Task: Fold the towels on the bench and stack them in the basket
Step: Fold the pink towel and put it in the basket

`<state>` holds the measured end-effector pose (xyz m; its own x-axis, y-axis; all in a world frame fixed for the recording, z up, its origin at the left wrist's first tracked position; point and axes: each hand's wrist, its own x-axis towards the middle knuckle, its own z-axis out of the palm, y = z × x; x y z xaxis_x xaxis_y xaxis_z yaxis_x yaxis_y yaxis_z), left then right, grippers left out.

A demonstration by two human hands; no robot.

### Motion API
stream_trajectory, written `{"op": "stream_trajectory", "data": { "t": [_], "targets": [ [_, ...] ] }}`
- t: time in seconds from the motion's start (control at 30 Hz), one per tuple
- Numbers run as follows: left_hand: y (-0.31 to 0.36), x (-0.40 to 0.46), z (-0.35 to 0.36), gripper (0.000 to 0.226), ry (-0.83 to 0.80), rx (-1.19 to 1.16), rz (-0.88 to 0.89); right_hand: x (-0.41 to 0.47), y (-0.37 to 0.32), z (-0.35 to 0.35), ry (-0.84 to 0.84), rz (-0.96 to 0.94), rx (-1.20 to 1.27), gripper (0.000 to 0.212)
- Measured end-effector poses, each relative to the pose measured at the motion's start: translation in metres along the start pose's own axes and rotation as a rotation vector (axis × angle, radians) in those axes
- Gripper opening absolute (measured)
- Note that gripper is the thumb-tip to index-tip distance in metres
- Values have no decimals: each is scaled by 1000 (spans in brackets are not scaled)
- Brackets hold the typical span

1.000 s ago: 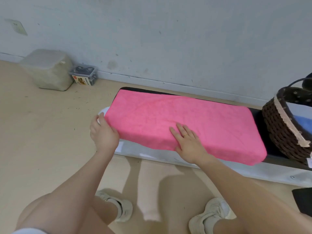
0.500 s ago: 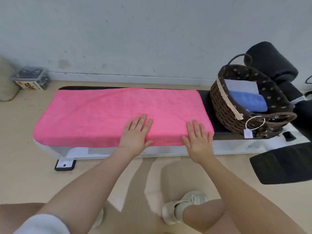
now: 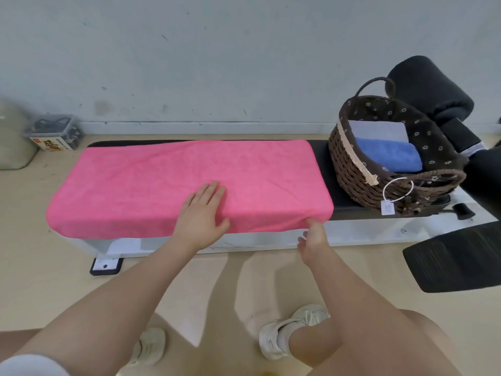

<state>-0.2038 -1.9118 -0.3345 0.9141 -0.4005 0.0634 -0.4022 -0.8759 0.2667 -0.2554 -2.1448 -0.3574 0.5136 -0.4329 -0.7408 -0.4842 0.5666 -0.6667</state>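
Note:
A pink towel (image 3: 173,180) lies spread along the black-topped bench (image 3: 321,158), its near edge hanging over the front. My left hand (image 3: 202,215) rests flat on the towel near its front edge, fingers apart. My right hand (image 3: 314,236) pinches the towel's near right corner from below. At the bench's right end stands a dark woven basket (image 3: 349,161) holding a folded blue towel (image 3: 387,156) and a pale grey one (image 3: 379,128).
A white wall runs behind the bench. A clear box (image 3: 55,132) and a grey block (image 3: 13,137) sit on the floor at the left. Black padded rollers (image 3: 431,88) and a black mesh chair seat (image 3: 458,259) are at the right. My feet are below.
The view has closed in on the bench. My right hand slid off the towel top to its near right corner and took hold. My left hand stayed flat on the towel.

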Motion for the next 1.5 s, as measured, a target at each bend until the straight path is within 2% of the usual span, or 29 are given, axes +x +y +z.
{"op": "stream_trajectory", "data": {
  "t": [0.07,0.13,0.2,0.27,0.33,0.4,0.5,0.57,0.63,0.67,0.73,0.8,0.9,1.0,1.1,1.17,1.33,1.43,1.5],
  "targets": [
    [-5,-11,-1,70,183,-73,47,-2,1,4,-129,27,226,29],
    [-12,-22,3,51,295,-90,135,-1,4,2,-165,36,417,20],
    [-14,-31,7,42,285,-111,173,-2,8,-2,-99,-25,408,26],
    [-12,-39,9,44,219,-182,101,-6,11,-4,-9,-132,349,30],
    [-8,-46,12,48,150,-266,-21,-16,6,-2,75,-348,244,28],
    [-4,-47,18,50,54,-393,-189,-31,-4,6,89,-656,-42,20],
    [-3,-48,22,59,-132,-901,-695,-66,-21,38,-141,-930,-374,16],
    [-11,-52,22,66,-176,-1219,-997,-86,-26,67,-254,-1024,-527,30],
    [-26,-56,18,66,-84,-1422,-1146,-99,-23,98,-313,-1096,-674,39],
    [-35,-58,15,65,-12,-1488,-1188,-103,-19,113,-347,-1118,-733,37],
    [-58,-61,10,62,123,-1547,-1261,-110,-7,143,-427,-1143,-831,21],
    [-81,-68,2,58,225,-1554,-1324,-117,8,172,-499,-1166,-927,20],
    [-118,-83,-9,52,395,-1508,-1344,-128,35,214,-593,-1191,-1105,38],
    [-157,-98,-19,63,502,-1399,-1294,-130,61,243,-642,-1193,-1312,45],
    [-189,-107,-26,69,464,-1354,-1185,-124,75,253,-657,-1122,-1409,36],
    [-201,-108,-28,67,425,-1365,-1074,-119,79,253,-640,-1090,-1465,7],
    [-214,-99,-30,36,311,-1286,-931,-122,81,254,-575,-1113,-1545,19],
    [-220,-107,-28,37,253,-1300,-921,-126,83,253,-534,-1146,-1556,25],
    [-219,-113,-27,33,285,-1340,-934,-126,85,252,-528,-1140,-1533,25]
  ]
}}
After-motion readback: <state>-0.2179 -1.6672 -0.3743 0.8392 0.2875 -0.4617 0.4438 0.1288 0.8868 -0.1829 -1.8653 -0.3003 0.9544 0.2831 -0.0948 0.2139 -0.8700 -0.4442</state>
